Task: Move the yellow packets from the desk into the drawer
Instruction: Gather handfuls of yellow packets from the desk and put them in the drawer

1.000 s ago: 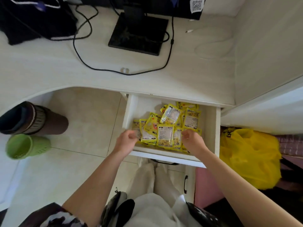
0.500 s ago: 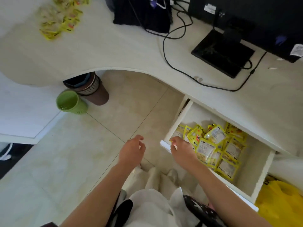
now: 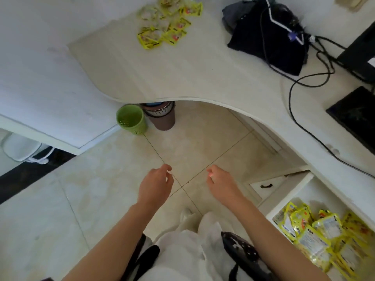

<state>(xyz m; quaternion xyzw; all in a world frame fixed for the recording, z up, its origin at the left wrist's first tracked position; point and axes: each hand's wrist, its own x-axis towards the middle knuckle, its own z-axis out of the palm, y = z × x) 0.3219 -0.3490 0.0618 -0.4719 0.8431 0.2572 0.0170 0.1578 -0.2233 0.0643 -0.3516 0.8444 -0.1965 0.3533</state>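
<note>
Now — left hand (image 3: 155, 185) loosely curled, empty | right hand (image 3: 222, 183) same | yellow packets (image 3: 168, 23) on desk (image 3: 203, 74)

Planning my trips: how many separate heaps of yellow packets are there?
2: one heap on the desk's far end, one in the open drawer at lower right, partly cropped.

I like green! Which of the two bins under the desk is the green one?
The green bin is the left one, out in the open. The brown bin beside it is partly tucked under the desk.
</note>
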